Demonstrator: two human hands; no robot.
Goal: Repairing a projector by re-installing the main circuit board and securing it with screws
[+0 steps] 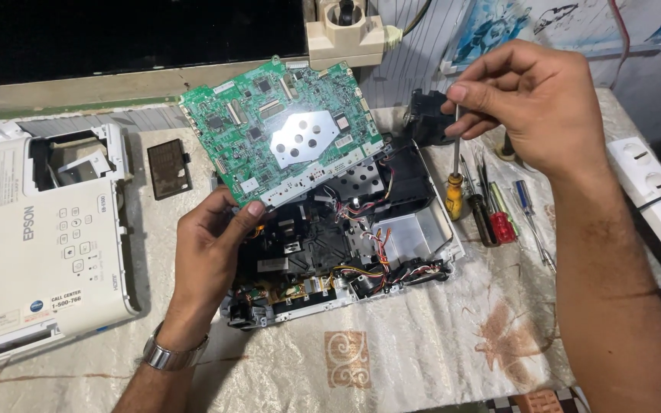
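- Left hand [212, 241]: grip pinched on the lower left edge of the green circuit board [284, 126], thumb on top; board tilted up above the opened projector chassis [346, 245].
- Right hand [533, 103]: grip clenched round a thin screwdriver [455, 149], its shaft hanging down beside the chassis's right rear corner.
- White projector cover [40, 245]: left of the chassis, lying apart; small pale rectangular labels near its front edge.
- Dark rectangular panel [169, 168]: flat on the table [422, 359], between cover and board.
- Spare screwdrivers [491, 210]: yellow, red and black handles, just right of the chassis.
- White power strip [656, 191]: far right edge.
- Open cloth: near side, in front of the chassis.
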